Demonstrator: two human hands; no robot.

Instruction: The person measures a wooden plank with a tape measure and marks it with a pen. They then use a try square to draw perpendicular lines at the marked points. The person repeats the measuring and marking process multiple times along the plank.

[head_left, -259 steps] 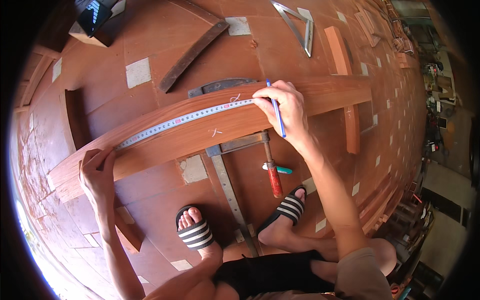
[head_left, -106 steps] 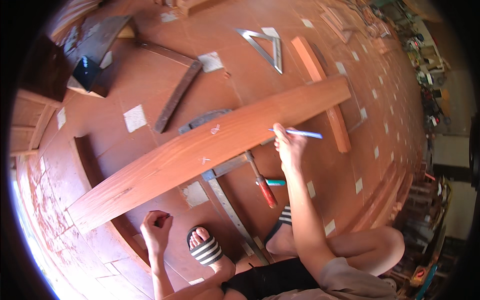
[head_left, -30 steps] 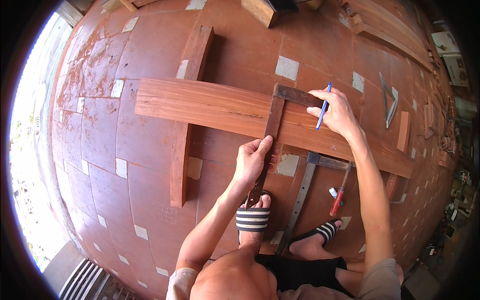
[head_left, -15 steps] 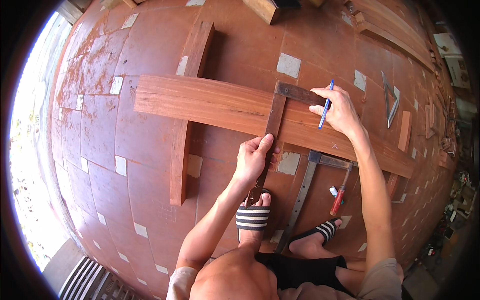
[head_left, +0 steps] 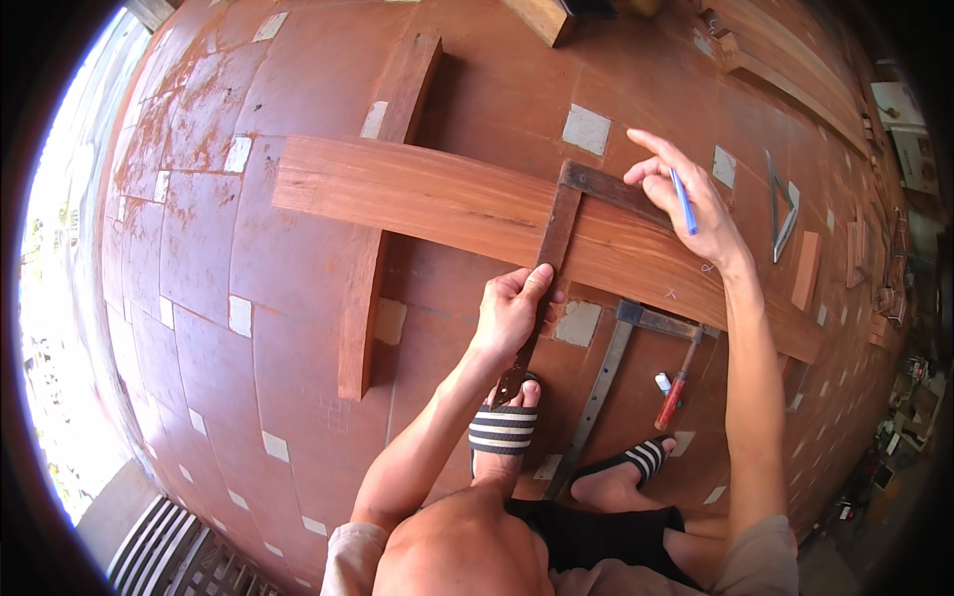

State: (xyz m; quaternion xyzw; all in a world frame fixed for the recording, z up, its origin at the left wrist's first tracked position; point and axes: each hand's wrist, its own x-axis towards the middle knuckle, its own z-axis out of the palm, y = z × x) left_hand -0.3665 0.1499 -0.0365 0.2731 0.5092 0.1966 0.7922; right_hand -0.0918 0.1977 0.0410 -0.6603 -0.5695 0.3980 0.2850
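Note:
A reddish-brown board (head_left: 417, 194) lies left to right before me, its left part across a narrower timber (head_left: 360, 318). Across the board rests a dark, worn L-shaped square (head_left: 559, 223), its short arm running along the far edge. My left hand (head_left: 512, 310) pinches the square's long blade just off the board's near edge. My right hand (head_left: 696, 204) is raised over the board, right of the short arm, with a blue pen (head_left: 684, 202) tucked among its fingers and the index finger pointing outward. Small pale marks show on the board below this hand.
A bar clamp with a red handle (head_left: 671, 402) lies on the tiled floor by my sandalled feet. To the right are a metal triangle (head_left: 782, 209) and a small wood offcut (head_left: 806, 270). Long timbers (head_left: 785, 89) lie at the far right.
My right hand has lifted off the square's short arm and moved up and right, the pen now tilted differently. A curly pale mark beside the cross has come into view. My left hand keeps its hold.

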